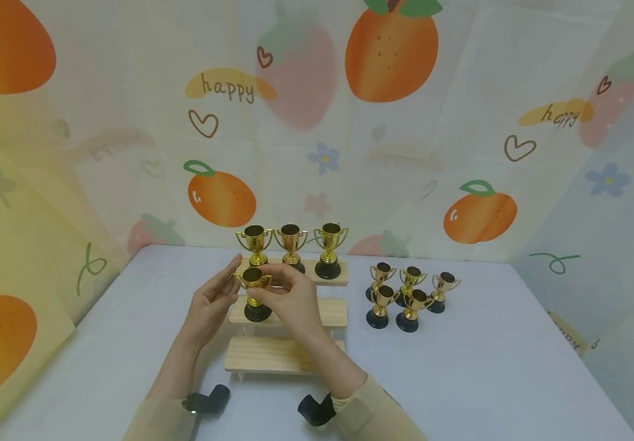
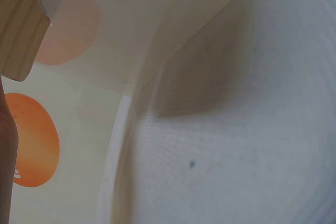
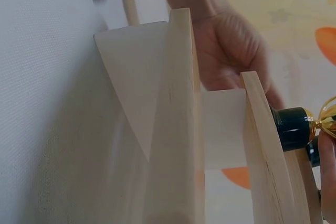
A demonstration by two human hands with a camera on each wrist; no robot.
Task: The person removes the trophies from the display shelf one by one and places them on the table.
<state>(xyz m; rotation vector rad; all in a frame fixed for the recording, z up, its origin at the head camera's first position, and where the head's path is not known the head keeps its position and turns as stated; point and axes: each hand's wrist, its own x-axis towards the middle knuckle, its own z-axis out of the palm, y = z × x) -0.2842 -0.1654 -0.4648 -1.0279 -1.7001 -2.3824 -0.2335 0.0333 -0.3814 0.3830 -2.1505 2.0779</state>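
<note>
A small gold trophy cup (image 1: 255, 294) with a black base stands upright at the left end of the middle wooden shelf (image 1: 333, 312). My right hand (image 1: 294, 300) pinches it at the cup and stem between thumb and fingers. In the right wrist view its black base (image 3: 293, 128) sits against the board's face, with a right fingertip (image 3: 328, 171) at the gold part. My left hand (image 1: 212, 309) is held close along the trophy's left side, fingers extended upward. The left wrist view catches only a shelf corner (image 2: 21, 40) and a strip of skin.
Three like trophies (image 1: 290, 242) line the top shelf board (image 1: 341, 282). A bare lower board (image 1: 267, 355) lies in front. Several more trophies (image 1: 407, 306) stand grouped on the white table (image 1: 487, 367), right of the stand. A fruit-print cloth (image 1: 394, 159) hangs behind.
</note>
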